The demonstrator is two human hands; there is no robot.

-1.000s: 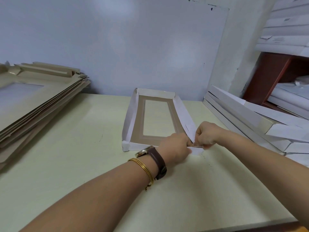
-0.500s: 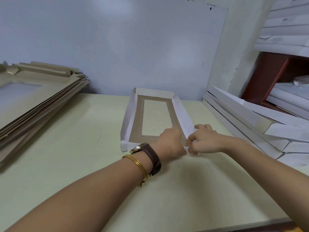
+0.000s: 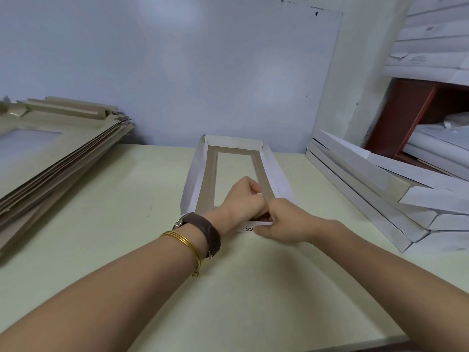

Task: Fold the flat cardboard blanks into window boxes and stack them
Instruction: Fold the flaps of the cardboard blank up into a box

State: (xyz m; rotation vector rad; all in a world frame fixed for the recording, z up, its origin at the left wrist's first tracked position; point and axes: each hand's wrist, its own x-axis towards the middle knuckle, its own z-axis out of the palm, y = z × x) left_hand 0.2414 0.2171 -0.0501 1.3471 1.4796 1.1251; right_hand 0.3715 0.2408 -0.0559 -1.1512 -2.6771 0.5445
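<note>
flat blanks (image 3: 63,153) left, stacked boxes (image 3: 368,189) right

**Asker:** What lies on the table (image 3: 114,224)?

**Describer:** A half-folded window box (image 3: 194,174) at its middle, running near to far; white walls raised, brown inside, a long window cut in its base.

**Asker:** And the hands?

**Describer:** Both meet at the box's near right corner; the left hand (image 3: 241,201), a brown watch (image 3: 200,229) and gold bangles (image 3: 185,243) on its wrist, curls its fingers over the right wall; the right hand (image 3: 284,222) pinches the near white flap (image 3: 243,229), which bears printed letters.

**Asker:** Anything around it?

**Describer:** Flat brown blanks (image 3: 50,153) piled at the left; folded white boxes (image 3: 368,189) stacked at the right, before a red-brown shelf (image 3: 406,115).
</note>
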